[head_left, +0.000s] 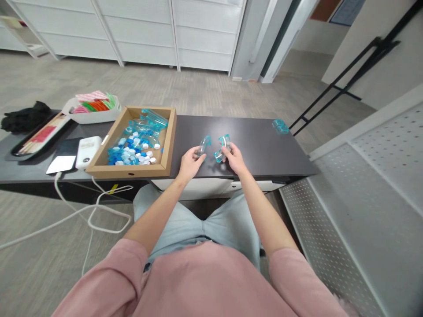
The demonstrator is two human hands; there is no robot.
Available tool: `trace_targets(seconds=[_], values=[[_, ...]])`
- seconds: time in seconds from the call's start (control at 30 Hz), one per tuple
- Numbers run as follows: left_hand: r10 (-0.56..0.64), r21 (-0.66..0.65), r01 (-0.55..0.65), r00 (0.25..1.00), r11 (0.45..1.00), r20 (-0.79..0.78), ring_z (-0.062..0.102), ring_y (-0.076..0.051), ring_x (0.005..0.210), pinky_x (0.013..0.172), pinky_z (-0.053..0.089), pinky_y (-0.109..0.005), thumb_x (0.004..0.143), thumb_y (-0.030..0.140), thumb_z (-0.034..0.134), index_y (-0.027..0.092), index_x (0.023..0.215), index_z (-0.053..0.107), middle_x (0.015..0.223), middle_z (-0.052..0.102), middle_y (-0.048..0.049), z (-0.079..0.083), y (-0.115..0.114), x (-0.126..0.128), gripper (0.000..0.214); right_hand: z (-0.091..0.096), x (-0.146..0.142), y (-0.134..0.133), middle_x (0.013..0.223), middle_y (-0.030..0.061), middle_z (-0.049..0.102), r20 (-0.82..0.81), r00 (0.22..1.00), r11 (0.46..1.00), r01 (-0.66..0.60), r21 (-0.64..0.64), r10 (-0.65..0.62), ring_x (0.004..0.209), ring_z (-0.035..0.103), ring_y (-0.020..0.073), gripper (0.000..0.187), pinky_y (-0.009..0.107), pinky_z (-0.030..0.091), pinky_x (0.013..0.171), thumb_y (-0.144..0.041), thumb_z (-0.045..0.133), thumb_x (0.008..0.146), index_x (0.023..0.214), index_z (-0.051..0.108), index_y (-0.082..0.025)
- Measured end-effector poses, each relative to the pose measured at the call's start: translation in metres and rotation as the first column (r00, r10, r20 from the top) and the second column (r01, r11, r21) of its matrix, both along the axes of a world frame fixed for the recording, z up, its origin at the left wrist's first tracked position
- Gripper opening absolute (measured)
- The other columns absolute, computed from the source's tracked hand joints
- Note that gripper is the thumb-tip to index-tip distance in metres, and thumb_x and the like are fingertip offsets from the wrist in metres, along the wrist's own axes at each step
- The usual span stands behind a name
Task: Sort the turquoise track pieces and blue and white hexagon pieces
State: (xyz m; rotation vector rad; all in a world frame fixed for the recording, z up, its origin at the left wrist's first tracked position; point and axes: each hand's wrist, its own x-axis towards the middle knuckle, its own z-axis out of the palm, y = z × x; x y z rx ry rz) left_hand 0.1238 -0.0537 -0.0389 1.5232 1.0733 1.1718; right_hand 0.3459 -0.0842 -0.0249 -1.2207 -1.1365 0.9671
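Over the dark tabletop (254, 145), my left hand (191, 164) is closed around a clear curved plastic piece with a blue end (205, 141). Close by on the right, my right hand (235, 157) grips a second clear curved piece with blue ends (224, 143). A small gap separates the two pieces. Left of my hands stands a cardboard box (132, 173) holding clear-blue plastic parts (150, 121) and many small white and blue pieces (135, 149). Fingers cover part of each held piece.
At the table's far right corner lies a clear-blue plastic piece (280, 126). On the left are a white bin (95, 116) of colourful strips, a black tray (39, 136), a white device (88, 152), a dark flat device (64, 155) and white cables (95, 211). A perforated panel (337, 229) borders the right side.
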Motion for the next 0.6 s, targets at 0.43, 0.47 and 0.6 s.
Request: trace_targets(seconds=[0.43, 0.47, 0.6], values=[[0.137, 0.395, 0.055, 0.886, 0.917, -0.443, 0.07, -0.028, 0.12, 0.113, 0.057, -0.047, 0.1, 0.007, 0.065, 0.025, 0.099, 0.081, 0.113, 0.076, -0.0083, 0.014, -0.011, -0.017, 0.024, -0.02, 0.018, 0.013, 0.102, 0.0026, 0.072, -0.082, 0.974, 0.977, 0.213, 0.025, -0.211, 0.088, 0.067, 0.0221, 0.068, 0.034, 0.058, 0.071, -0.084, 0.076, 0.089, 0.136, 0.069, -0.034], [0.127, 0.389, 0.07, 0.879, 0.918, -0.46, 0.07, -0.028, 0.121, 0.114, 0.056, -0.047, 0.1, 0.005, 0.065, 0.025, 0.099, 0.081, 0.114, 0.076, -0.0081, 0.013, -0.011, -0.016, 0.025, -0.022, 0.019, 0.015, 0.102, 0.0022, 0.072, -0.103, 0.971, 0.975, 0.22, 0.037, -0.216, 0.088, 0.068, 0.0214, 0.068, 0.033, 0.058, 0.07, -0.083, 0.078, 0.088, 0.135, 0.069, -0.034], [0.131, 0.376, 0.067, 0.869, 0.924, -0.476, 0.069, -0.028, 0.121, 0.113, 0.056, -0.047, 0.102, 0.009, 0.067, 0.025, 0.1, 0.08, 0.116, 0.075, -0.0081, 0.009, -0.01, -0.015, 0.021, -0.03, 0.021, 0.019, 0.102, 0.0011, 0.073, -0.16, 0.962, 0.969, 0.235, 0.08, -0.22, 0.087, 0.069, 0.0202, 0.066, 0.032, 0.057, 0.068, -0.078, 0.083, 0.088, 0.135, 0.069, -0.033]])
